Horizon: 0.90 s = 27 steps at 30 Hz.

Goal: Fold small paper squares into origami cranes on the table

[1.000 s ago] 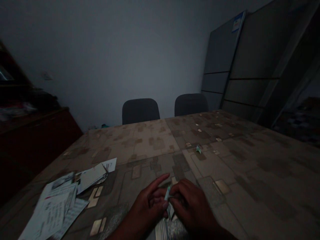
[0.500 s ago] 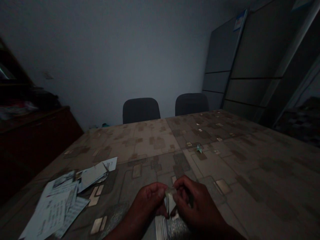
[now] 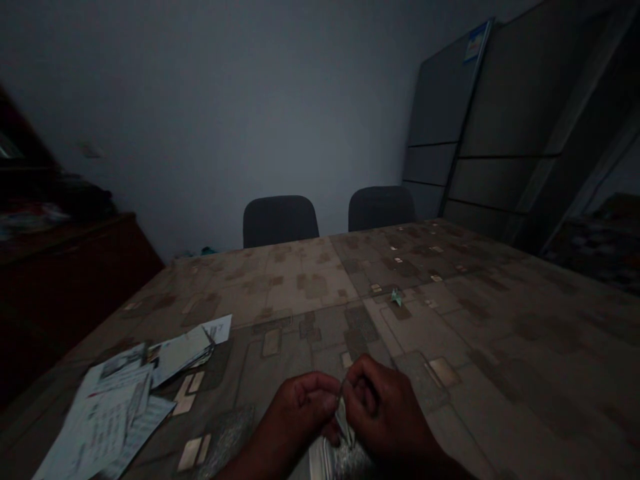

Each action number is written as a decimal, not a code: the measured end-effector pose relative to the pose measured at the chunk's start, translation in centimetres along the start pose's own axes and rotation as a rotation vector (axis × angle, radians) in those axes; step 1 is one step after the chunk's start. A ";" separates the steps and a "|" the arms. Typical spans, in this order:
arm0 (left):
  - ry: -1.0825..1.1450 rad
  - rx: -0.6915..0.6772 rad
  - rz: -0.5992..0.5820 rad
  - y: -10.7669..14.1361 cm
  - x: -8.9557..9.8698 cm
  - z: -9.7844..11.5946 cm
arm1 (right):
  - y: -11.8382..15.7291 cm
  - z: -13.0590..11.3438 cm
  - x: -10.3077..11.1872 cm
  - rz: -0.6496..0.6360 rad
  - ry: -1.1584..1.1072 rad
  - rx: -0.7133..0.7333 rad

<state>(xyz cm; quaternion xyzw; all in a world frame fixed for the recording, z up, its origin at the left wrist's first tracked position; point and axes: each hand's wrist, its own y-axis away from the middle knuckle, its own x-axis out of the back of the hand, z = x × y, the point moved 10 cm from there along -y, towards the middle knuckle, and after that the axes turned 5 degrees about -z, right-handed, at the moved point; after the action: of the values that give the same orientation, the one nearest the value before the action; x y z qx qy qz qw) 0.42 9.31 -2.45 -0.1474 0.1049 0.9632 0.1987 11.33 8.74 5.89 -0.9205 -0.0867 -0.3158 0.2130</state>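
Between both hands, near the table's front edge, is a small folded piece of paper [image 3: 342,420], pale and pointed at its lower end. My left hand [image 3: 303,408] pinches it from the left with thumb and forefinger. My right hand [image 3: 383,407] grips its upper right side, fingers curled in. The fingertips of both hands almost meet at its top and hide much of it. Farther off to the right, a small green folded paper figure [image 3: 396,297] stands on the table by itself.
A patterned cloth covers the table [image 3: 280,287]. Loose printed sheets [image 3: 100,420] and a stack of paper pieces [image 3: 183,357] lie at the left. Two dark chairs [image 3: 280,220] stand at the far edge. A reddish-brown cabinet [image 3: 75,280] is on the left, tall panels [image 3: 435,127] on the right.
My fingers have closed in over the top of the folded paper, and it has turned, showing a narrower side. The camera view has shifted slightly.
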 end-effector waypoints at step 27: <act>-0.017 -0.046 0.016 0.1 0.4 0.5 | 0.1 -0.8 -0.7 -0.110 -0.160 0.064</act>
<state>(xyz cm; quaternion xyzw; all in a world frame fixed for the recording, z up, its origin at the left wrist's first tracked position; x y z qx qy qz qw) -0.07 9.50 -2.15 -0.1426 0.0822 0.9682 0.1884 10.34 8.29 6.00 -0.9294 -0.1639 -0.2494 0.2171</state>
